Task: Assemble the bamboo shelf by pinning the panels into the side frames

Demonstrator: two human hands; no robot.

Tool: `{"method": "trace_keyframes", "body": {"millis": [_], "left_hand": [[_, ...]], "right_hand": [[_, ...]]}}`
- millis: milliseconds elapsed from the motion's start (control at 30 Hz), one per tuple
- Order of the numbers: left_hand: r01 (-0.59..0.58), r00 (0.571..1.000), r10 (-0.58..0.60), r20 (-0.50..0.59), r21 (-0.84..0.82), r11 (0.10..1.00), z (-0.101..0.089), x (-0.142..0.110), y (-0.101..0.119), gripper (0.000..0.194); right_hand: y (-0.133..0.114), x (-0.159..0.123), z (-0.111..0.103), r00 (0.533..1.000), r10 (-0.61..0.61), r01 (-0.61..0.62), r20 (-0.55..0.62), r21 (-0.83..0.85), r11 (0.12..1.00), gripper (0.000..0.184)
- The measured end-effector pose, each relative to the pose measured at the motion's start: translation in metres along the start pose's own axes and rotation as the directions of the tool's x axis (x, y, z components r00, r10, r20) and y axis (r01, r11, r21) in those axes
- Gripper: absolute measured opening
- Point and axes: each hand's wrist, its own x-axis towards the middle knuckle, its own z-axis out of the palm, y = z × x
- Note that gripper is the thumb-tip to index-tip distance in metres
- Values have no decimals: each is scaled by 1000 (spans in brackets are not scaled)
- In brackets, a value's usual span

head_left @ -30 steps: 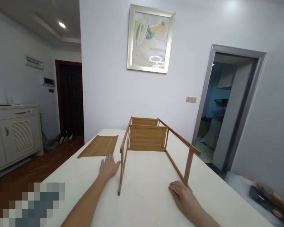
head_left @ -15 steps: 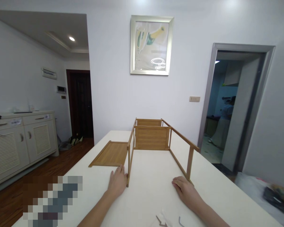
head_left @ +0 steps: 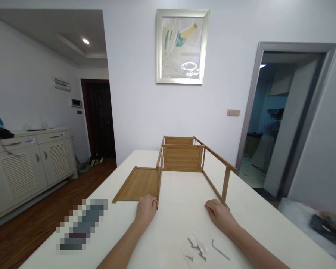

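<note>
A brown wooden shelf frame (head_left: 183, 158) lies on the white table (head_left: 182, 201), its open end facing me. Flat on the left is a brown slatted panel (head_left: 137, 183), its right edge against the frame's left side. My left hand (head_left: 146, 211) is closed at the foot of the left post, knuckles up, with fingertips against the wood by the panel's near edge. My right hand (head_left: 220, 216) rests palm down beside the foot of the right post, fingers curled in; their undersides are hidden. Between my forearms lie several screws (head_left: 197, 248) with clear plastic and a hex key (head_left: 220, 250).
On the table's left side is a blurred-out dark object (head_left: 85, 224). A plastic bag (head_left: 294, 211) of things sits beyond the right edge. A white cabinet (head_left: 30, 164) stands at left; a person (head_left: 268, 136) is through the right doorway.
My left hand's fingers have gone from stretched out to curled in at the left post. The view has tilted down, showing more of the screws and hex key. My right hand keeps its pose.
</note>
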Motion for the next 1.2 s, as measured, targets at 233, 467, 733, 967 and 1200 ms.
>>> {"method": "trace_keyframes", "body": {"millis": [233,467,733,967,1200], "left_hand": [[46,997,-49,-65,-38,998,-1,-3,-4,33],[31,995,-28,-99,37,999,-2,-6,0,44],[26,995,-39,88,145,989,-4,-35,-17,68],[-4,981,-44,190,247,969,-20,-81,-3,72],[47,974,-106,200,280,959,-23,-120,13,72]], "right_hand": [[3,2,3,1000,-17,17,14,2,1000,31],[-2,1,0,999,14,-14,39,2,1000,31],[-17,-3,-11,994,110,-111,9,18,994,32],[-93,-59,-11,933,65,-17,-353,136,991,33],[-118,-97,13,881,-136,127,-453,-50,991,23]]}}
